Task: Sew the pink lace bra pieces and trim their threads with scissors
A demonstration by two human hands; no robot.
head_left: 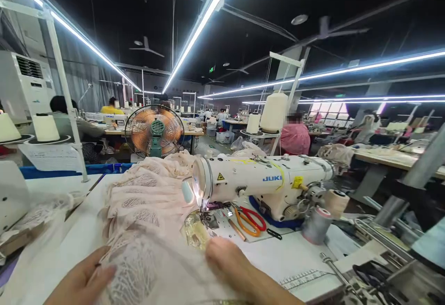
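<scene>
A heap of pale pink lace fabric (pixel 149 203) lies across the white table, running from the sewing machine (pixel 264 184) towards me. My left hand (pixel 83 279) rests on the near edge of the lace at the lower left, fingers pressed onto it. Just in front of the needle area, my right hand (pixel 225 261) lies on the fabric with its fingers curled down, blurred by motion. A small shiny gold piece (pixel 194 233) sits on the machine bed between my right hand and the presser foot.
Orange-handled scissors (pixel 248 221) and a pen lie under the machine arm. Thread cones (pixel 316 224) stand to the right. A fan (pixel 155 131) stands behind the fabric. Another person in pink (pixel 295 138) sits at a bench beyond. A white machine (pixel 12 198) is at left.
</scene>
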